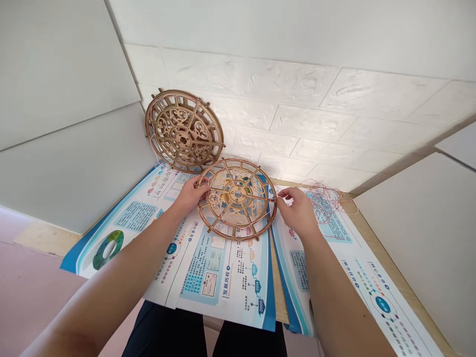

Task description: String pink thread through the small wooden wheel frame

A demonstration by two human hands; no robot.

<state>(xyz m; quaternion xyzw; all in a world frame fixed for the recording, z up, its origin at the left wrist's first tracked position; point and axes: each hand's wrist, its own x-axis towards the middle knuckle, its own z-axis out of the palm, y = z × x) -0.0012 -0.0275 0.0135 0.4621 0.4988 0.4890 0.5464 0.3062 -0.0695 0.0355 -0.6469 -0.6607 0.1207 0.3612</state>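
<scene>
In the head view, the brown openwork wheel [237, 196] sat between both hands over the printed posters [226, 258]. Left hand [190, 194] had its fingers pinching the left rim, probably to keep it steady. Right hand [299, 210] was at the opposite rim, fingers looking pinched on the red-and-white wire [325, 201], though the exact grip was tough to see. The loose tangle lay just beyond that hand, handy for slack I guess. More wheels [191, 142] leaned on the brick-pattern wall [308, 124], likely to save space.
</scene>
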